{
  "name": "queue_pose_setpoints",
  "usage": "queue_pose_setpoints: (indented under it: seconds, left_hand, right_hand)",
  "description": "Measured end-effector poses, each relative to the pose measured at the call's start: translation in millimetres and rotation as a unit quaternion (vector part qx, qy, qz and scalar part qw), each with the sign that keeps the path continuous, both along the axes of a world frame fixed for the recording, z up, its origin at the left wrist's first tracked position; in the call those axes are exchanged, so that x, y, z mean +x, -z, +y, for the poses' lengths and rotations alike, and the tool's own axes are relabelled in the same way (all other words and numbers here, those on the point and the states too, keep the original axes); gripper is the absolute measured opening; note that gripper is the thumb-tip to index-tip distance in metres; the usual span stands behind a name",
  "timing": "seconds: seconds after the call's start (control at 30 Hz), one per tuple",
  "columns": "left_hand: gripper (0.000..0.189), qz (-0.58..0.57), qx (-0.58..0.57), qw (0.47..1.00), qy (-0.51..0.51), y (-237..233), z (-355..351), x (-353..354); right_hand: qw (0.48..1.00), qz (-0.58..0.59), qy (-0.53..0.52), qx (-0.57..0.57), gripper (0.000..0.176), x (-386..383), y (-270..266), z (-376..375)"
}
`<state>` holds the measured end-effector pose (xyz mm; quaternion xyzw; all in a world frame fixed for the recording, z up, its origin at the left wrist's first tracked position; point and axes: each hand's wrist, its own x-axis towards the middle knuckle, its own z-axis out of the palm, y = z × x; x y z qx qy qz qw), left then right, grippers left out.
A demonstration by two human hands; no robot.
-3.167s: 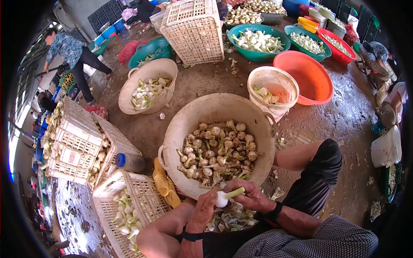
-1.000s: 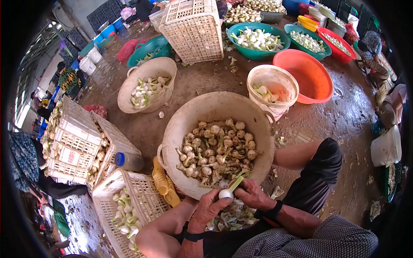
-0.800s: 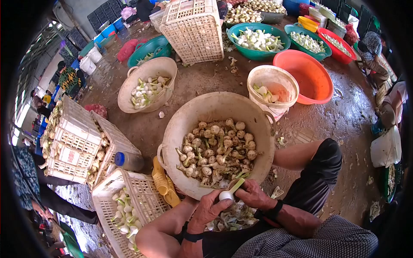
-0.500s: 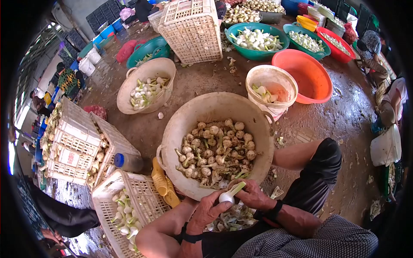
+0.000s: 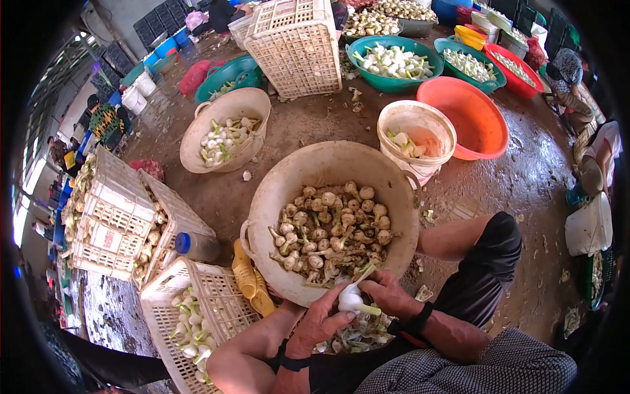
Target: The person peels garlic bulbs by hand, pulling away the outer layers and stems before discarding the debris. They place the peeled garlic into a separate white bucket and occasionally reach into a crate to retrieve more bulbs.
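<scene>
My left hand point(image 5: 319, 323) is closed around a white garlic bulb point(image 5: 350, 299), its pale green stem now pointing right and down. From the top of the bulb a thin strip of garlic skin point(image 5: 363, 274) stands out toward the upper right. The closed fingers of my right hand point(image 5: 388, 295) pinch that strip, close beside the bulb; the fingertips are partly hidden. Just beyond both hands sits a wide beige tub point(image 5: 289, 176) of unpeeled, soil-stained garlic bulbs point(image 5: 335, 226). Below the hands, peeled-off skins point(image 5: 357, 333) lie in a heap.
At left are a crate point(image 5: 157, 308) of peeled garlic, stacked crates point(image 5: 115, 213), a blue-lidded jar point(image 5: 197, 245) and yellow shoes point(image 5: 244, 272). Ahead stand a beige basin point(image 5: 258, 141), a white bucket point(image 5: 420, 117), an orange basin point(image 5: 482, 125) and a tall crate point(image 5: 295, 56). Other people sit farther off.
The bulb has turned, its stem swinging from upper right to lower right. A strip of skin now stands away from it, and my right hand has shifted slightly right.
</scene>
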<state>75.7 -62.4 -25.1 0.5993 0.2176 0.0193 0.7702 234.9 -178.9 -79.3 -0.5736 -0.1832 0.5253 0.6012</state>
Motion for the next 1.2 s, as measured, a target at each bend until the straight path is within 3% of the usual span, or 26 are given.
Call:
queue_pose_setpoints:
  seconds: [0.13, 0.2, 0.4, 0.63, 0.73, 0.8, 0.83, 0.93, 1.2]
  left_hand:
    - [0.06, -0.01, 0.002, 1.0, -0.012, -3, -1, 0]
    - [0.06, -0.007, -0.016, 1.0, -0.013, -4, -1, 0]
    - [0.055, 0.028, -0.064, 0.997, -0.01, -10, 1, -1]
    - [0.053, -0.002, -0.043, 0.999, 0.011, 2, 3, -6]
    - [0.053, -0.004, -0.041, 0.999, 0.0, 1, 2, -5]
    - [0.053, 0.001, -0.068, 0.998, -0.012, -3, 2, -4]
    - [0.053, 0.001, -0.068, 0.998, -0.012, -2, 2, -4]
    - [0.053, 0.008, -0.077, 0.997, -0.031, -2, 2, -4]
    - [0.05, -0.036, -0.101, 0.99, -0.089, 1, 2, -3]
  right_hand:
    - [0.998, 0.055, 0.021, -0.021, 0.016, 0, 3, 3]
    - [0.989, 0.118, 0.083, -0.025, 0.015, -1, 8, 6]
    - [0.986, 0.125, 0.106, -0.005, 0.013, 0, 13, 6]
    - [0.973, 0.157, 0.17, -0.008, 0.013, 10, 16, 4]
    - [0.98, 0.137, 0.139, -0.032, 0.014, 15, 18, 1]
    - [0.998, 0.049, 0.017, -0.041, 0.016, 9, 13, 0]
    - [0.998, 0.05, 0.017, -0.041, 0.016, 7, 11, 0]
    - [0.973, -0.154, -0.165, 0.036, 0.024, 7, 18, 0]
    - [0.997, -0.024, -0.078, -0.01, 0.033, 8, 0, 0]
